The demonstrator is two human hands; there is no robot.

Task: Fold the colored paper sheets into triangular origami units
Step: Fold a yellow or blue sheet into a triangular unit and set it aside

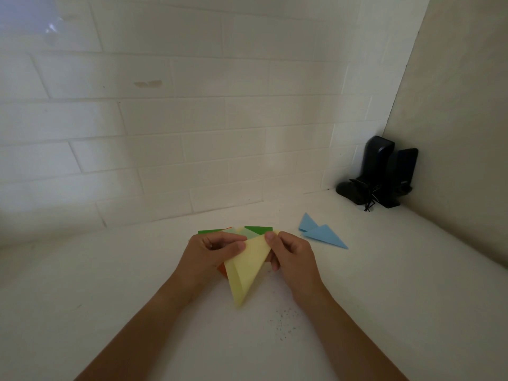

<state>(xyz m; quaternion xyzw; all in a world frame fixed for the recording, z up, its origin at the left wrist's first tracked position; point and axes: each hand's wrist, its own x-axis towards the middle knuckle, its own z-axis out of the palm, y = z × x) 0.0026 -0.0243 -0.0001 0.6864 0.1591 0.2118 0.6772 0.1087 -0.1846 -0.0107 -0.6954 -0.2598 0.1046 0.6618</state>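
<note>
Both hands, left hand (pixel 217 250) and right hand (pixel 291 257), pinch the yellow paper (pixel 247 273) with curled fingers.

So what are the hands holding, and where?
Both the left hand and right hand pinch the folded yellow paper triangle at its wide upper corners.

Yellow paper (pixel 248 268) matt, smooth, sharp creases catch soft light. Two blue folded units (pixel 321 232): same matt paper. Green sheets (pixel 257 230) and orange sheet (pixel 222 269) underneath, flat matt stock. Counter (pixel 110 270) white, matt, smooth, fine dark specks near front. Wall tiles (pixel 165 119) white, faint sheen. Black stands (pixel 379 171) look like glossy plastic.
</note>
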